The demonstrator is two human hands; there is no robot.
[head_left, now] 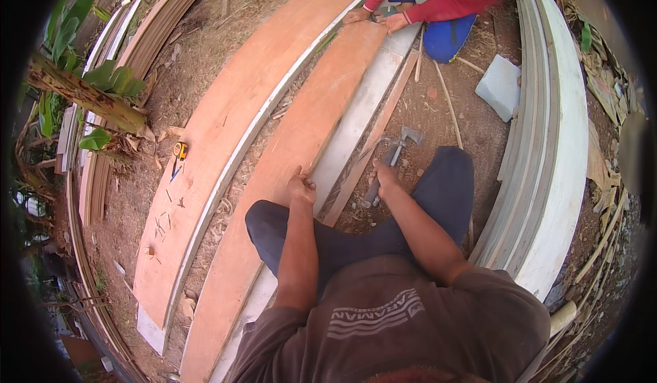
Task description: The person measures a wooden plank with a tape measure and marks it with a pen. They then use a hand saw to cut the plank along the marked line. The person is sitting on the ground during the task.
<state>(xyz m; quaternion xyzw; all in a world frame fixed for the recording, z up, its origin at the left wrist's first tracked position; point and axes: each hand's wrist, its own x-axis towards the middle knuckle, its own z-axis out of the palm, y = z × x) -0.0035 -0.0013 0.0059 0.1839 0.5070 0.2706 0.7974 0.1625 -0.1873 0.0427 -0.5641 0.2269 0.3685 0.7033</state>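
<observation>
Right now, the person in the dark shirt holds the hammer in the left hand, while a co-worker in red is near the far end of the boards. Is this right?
Not quite: the hammer is in the right hand, not the left hand, as the head view shows. The co-worker in red is indeed near the far end of the boards.

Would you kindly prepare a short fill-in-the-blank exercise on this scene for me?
1. The right hand grips a metal-headed ____.
2. The left hand is at the right ____ of the middle plywood board.
3. A yellow and black ____ lies on the left plywood board.
4. The co-worker's sleeves are ____.

Missing words: hammer; edge; tape measure; red.
</observation>
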